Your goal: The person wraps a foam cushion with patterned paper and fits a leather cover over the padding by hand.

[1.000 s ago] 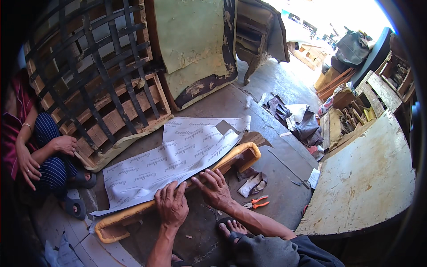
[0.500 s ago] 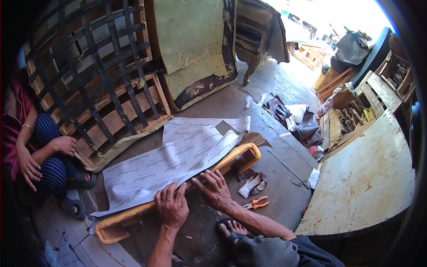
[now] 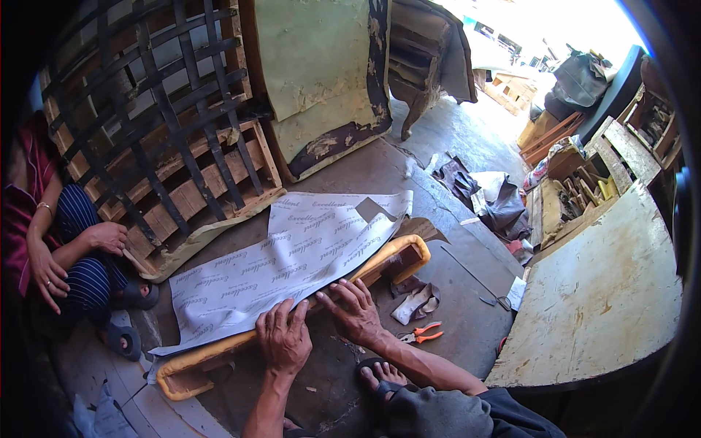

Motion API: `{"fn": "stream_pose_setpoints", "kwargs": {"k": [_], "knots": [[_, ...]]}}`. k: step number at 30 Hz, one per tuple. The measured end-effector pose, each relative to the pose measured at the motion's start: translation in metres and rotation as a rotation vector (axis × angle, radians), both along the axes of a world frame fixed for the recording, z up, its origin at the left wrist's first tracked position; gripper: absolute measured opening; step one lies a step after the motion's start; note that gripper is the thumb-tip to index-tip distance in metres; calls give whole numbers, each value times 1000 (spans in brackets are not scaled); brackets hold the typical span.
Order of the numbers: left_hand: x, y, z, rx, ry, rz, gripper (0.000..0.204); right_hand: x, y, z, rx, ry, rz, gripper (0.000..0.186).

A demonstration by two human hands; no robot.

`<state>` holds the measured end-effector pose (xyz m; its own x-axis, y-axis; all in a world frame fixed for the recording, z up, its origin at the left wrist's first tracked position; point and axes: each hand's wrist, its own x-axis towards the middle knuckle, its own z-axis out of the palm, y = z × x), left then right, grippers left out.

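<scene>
My left hand (image 3: 285,336) has its fingers curled over the near edge of a white printed sheet (image 3: 292,259) and the long side of a yellow padded wooden frame (image 3: 394,259) beneath it. My right hand (image 3: 352,314) grips that same edge a little further right. The frame lies slanted on the dark floor, its raised ends showing at lower left and right, its middle partly hidden by my hands. The sheet spreads away from me behind it. Orange-handled pliers (image 3: 420,332) and crumpled cloth scraps (image 3: 416,299) lie right of my right hand.
A co-worker (image 3: 55,248) squats at left, hands by the knees. A webbed wooden furniture frame (image 3: 153,146) and an old padded panel (image 3: 314,80) stand behind. Right are dark cloth (image 3: 504,212), piled wood (image 3: 577,197), a large board (image 3: 584,292) and a long thin tool (image 3: 471,274).
</scene>
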<state>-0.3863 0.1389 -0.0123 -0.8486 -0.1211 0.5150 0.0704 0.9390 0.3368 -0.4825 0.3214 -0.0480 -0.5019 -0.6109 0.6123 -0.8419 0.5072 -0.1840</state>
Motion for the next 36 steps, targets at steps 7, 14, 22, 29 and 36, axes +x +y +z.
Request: {"fn": "stream_pose_setpoints", "kwargs": {"k": [7,14,22,29,36], "knots": [[-1,-1,0,-14,10,3,46,-1,0,0,8,-9,3,68],[-1,0,0,-13,14,2,45,0,0,0,7,-16,-1,66],[0,0,-2,-17,0,3,46,1,0,0,10,-1,-11,66],[2,-1,-1,-24,3,1,47,2,-1,0,4,3,-11,67],[0,2,0,-30,7,-2,46,1,4,-2,35,2,-22,75]]}}
